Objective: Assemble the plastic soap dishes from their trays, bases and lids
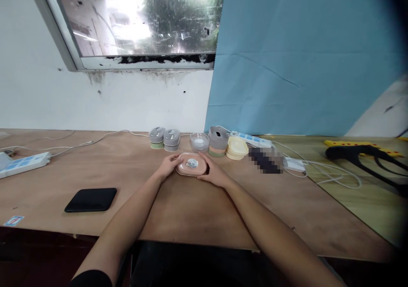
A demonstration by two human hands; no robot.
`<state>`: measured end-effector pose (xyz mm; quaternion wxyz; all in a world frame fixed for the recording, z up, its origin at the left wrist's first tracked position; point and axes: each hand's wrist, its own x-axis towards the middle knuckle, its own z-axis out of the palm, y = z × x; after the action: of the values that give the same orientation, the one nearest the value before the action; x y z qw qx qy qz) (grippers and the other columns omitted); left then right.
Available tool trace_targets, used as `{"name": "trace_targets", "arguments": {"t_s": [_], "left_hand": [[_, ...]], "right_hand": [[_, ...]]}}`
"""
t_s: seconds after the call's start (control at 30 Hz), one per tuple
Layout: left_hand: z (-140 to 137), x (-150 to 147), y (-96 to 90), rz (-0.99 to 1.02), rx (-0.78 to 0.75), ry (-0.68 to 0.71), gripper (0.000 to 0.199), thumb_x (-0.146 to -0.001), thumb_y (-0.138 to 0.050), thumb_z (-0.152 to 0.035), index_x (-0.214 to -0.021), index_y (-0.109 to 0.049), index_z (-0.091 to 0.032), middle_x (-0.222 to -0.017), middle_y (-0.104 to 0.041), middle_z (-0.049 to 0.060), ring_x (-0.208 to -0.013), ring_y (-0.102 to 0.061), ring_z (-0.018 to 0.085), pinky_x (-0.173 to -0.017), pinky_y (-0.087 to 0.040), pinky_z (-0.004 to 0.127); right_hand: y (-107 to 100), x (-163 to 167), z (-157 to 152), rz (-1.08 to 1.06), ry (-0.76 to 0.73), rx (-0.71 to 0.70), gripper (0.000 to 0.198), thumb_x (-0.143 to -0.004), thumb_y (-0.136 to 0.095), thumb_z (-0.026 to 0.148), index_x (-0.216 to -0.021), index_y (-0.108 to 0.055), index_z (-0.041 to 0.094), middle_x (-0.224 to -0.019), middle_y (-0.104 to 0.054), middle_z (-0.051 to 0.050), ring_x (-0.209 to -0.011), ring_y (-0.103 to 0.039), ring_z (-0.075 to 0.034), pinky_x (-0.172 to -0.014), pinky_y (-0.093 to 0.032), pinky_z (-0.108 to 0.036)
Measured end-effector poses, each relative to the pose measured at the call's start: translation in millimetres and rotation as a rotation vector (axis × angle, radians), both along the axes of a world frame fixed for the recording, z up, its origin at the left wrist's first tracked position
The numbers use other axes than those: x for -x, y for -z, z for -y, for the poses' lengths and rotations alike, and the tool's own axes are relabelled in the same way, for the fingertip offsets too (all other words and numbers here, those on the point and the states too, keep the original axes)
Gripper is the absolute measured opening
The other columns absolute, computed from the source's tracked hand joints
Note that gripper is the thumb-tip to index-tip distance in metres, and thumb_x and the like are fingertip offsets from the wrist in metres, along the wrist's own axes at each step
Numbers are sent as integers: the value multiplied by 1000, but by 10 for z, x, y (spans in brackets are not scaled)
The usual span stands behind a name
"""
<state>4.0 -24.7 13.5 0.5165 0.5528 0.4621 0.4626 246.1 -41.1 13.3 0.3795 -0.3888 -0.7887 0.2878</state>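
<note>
Between my two hands is a pink food container (183, 168), rounded and oblong, with a round printed label on top. My left hand (168, 166) grips its left end, thumb over the rim. At the other end, my right hand (214, 172) has its fingers and thumb around the side. Just behind it stand two grey-lidded containers (172, 139), one of the pair showing a green base. A clear container (199, 142) sits behind the pink one. Nearby are a stack of grey, pink and green bowls (218, 140) and several stacked cream-coloured pieces (237, 148).
A black phone (91, 200) lies on the wooden table (197, 219) at left. Power strips rest at the left edge (27, 164) and along the wall (253, 140). White cables (338, 178), a white adapter (293, 164) and a black strap-like object (360, 151) are at right.
</note>
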Motion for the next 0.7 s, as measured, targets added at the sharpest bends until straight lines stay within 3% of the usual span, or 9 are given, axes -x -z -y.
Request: {"name": "trace_targets", "arguments": {"t_s": [0.2,0.37,0.5,0.6,0.7], "left_hand": [[-8,17,-16,155,149,-62,59,-72,-65,-58,-108,-64,-12,-77,-68,6,-56,-58,11,-50,-43,22],[46,-54,-7,294,273,13,58,-73,-62,-62,-106,-62,-14,-79,-69,7,-57,-59,11,-50,-41,20],[83,-141,19,313,262,47,54,-73,-65,-59,-106,-61,-17,-80,-68,5,-59,-60,11,-53,-44,20],[74,-165,35,261,222,42,55,-72,-66,-58,-108,-60,-17,-79,-66,4,-56,-58,9,-51,-43,19],[61,-164,30,131,131,0,62,-75,-60,-62,-117,-57,-16,-93,-67,9,-65,-62,13,-56,-47,23]], "right_hand": [[39,95,-12,-241,-68,135,108,-64,-80,38,-149,-15,26,-148,-35,-11,-131,-41,-25,-108,-33,-42],[47,155,-29,-418,-18,176,118,-58,-81,51,-149,-10,23,-151,-28,-14,-136,-34,-27,-110,-33,-42],[16,167,-14,-546,20,380,83,-71,-64,63,-140,-33,29,-140,-46,-10,-121,-51,-27,-94,-50,-43],[1,172,7,-659,-33,568,63,-74,-67,51,-128,-43,32,-128,-56,-7,-96,-64,-24,-71,-59,-40],[1,173,8,-740,-38,622,53,-73,-69,39,-120,-48,29,-117,-61,-5,-86,-65,-20,-62,-60,-35]]}}
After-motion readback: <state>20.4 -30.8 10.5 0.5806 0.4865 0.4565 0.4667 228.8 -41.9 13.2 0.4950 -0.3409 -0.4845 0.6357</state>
